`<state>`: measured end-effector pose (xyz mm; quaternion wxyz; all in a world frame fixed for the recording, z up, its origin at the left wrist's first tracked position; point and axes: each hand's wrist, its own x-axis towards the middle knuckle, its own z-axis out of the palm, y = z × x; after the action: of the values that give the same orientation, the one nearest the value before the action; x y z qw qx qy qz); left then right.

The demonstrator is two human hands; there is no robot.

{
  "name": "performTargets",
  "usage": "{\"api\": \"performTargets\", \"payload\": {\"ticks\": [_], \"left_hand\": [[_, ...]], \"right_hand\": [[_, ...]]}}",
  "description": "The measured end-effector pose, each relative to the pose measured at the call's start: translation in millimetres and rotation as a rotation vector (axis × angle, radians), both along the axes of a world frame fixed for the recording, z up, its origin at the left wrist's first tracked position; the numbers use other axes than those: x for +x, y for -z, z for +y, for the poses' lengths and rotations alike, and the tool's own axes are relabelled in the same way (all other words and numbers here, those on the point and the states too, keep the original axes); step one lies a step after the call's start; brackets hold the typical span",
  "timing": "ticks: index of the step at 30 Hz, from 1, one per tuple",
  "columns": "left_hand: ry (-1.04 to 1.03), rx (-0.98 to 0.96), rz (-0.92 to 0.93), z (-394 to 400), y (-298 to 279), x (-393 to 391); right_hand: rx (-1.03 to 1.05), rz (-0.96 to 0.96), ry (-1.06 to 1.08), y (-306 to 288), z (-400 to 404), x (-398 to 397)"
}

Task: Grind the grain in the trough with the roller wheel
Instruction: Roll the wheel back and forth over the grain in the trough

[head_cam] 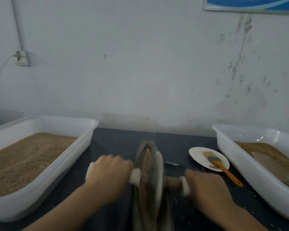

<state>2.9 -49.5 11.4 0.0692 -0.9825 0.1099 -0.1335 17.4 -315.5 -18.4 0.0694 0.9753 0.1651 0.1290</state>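
Note:
A narrow dark metal trough [143, 147] runs away from me down the middle of the dark table. Tan grain [147, 160] lies in its groove. The grey roller wheel [157, 177] stands upright in the trough, tilted slightly, on a wooden axle [173, 181] with white-wrapped handles. My left hand [109, 174] grips the left handle, fingers curled over it. My right hand [205, 185] grips the right handle. Both hands are motion-blurred.
A white tub [83, 144] filled with tan grain sits at the left. Another white tub [227, 144] at the right holds grain and a flat scoop. Between trough and right tub lies a white plate [198, 155] with an orange-handled brush [223, 170]. A wall stands close behind.

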Motion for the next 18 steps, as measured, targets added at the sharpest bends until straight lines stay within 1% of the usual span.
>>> {"api": "performTargets", "payload": {"ticks": [2,3,5,6,7,8,9,11,14,16,18], "left_hand": [[0.123,0.01,-0.069,1,-5,-37],[0.157,-0.026,-0.11,3,-10,-51],[0.157,0.036,-0.013,2,-17,-64],[0.121,0.017,0.06,3,-11,-62],[0.072,0.007,0.102,4,-6,-55],[0.032,0.018,0.088,3,-6,-45],[0.011,0.031,0.045,4,-2,-32],[-0.028,0.0,-0.067,6,8,4],[-0.083,0.006,-0.237,6,12,54],[-0.101,0.015,-0.249,5,9,72],[-0.108,-0.016,-0.216,6,9,72]], "right_hand": [[0.03,0.152,0.046,-10,-3,-23],[0.041,0.282,0.104,-18,-3,-28],[0.024,0.558,0.202,-33,-5,-22],[0.005,0.591,0.195,-34,-6,-19],[0.0,0.558,0.166,-32,-2,-20],[0.008,0.376,0.085,-25,0,-18],[-0.014,0.116,0.0,-16,0,-13],[-0.006,-0.154,-0.071,-7,1,5],[-0.031,-0.256,-0.024,-19,13,53],[-0.008,-0.329,0.013,-23,21,74],[-0.007,-0.305,0.03,-24,26,72]]}}
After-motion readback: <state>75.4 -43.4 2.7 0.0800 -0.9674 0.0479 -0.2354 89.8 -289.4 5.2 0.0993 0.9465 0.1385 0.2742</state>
